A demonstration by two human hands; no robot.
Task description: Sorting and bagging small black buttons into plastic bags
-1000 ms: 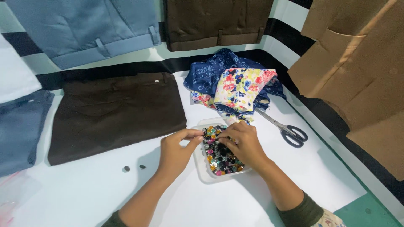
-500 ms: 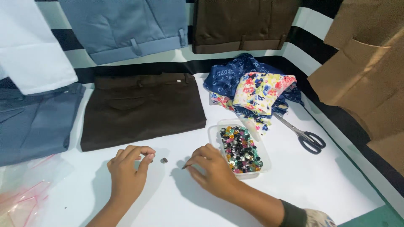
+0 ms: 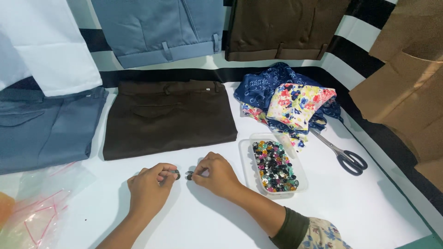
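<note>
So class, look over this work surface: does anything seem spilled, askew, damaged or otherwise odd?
Nothing is spilled or damaged. The buttons sit inside their clear tray, and the scissors lie flat beside it. Only the floral fabric is bunched up, unlike the neatly folded brown trousers.

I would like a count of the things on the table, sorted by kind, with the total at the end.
Folded trousers: 5 (dark brown pair nearest the hands)
Small dark buttons pinched in the hands: 2 (left hand, right hand)
Clear tray of coloured buttons: 1
Scissors: 1
Pile of printed fabric: 1
Plastic bag: 1
Total: 11
</note>
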